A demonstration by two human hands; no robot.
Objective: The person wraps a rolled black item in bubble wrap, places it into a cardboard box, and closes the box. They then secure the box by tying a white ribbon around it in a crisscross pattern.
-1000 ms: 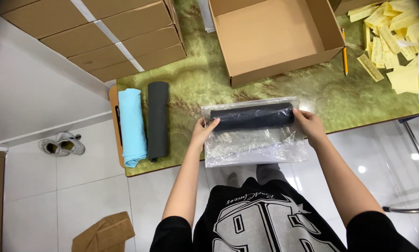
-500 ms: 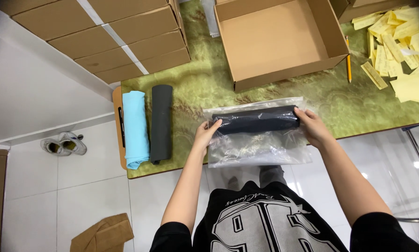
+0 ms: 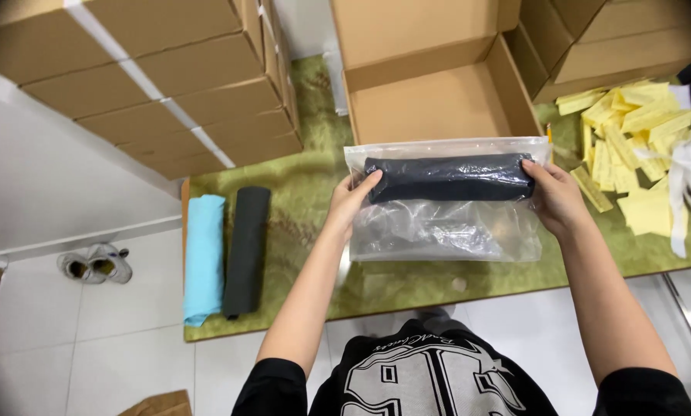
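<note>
Hands, left (image 3: pixel 352 202) and right (image 3: pixel 555 199), clamped on ends of a dark rolled garment (image 3: pixel 449 177) inside a clear bag (image 3: pixel 446 202), whose slick plastic could slip loose

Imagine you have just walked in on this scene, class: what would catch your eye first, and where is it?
First, the clear plastic bag with a dark rolled garment inside, held at either end by the left hand and right hand above the green table. Just beyond it sits an open cardboard box. At the table's left edge, a light blue roll and a black roll lie side by side.
</note>
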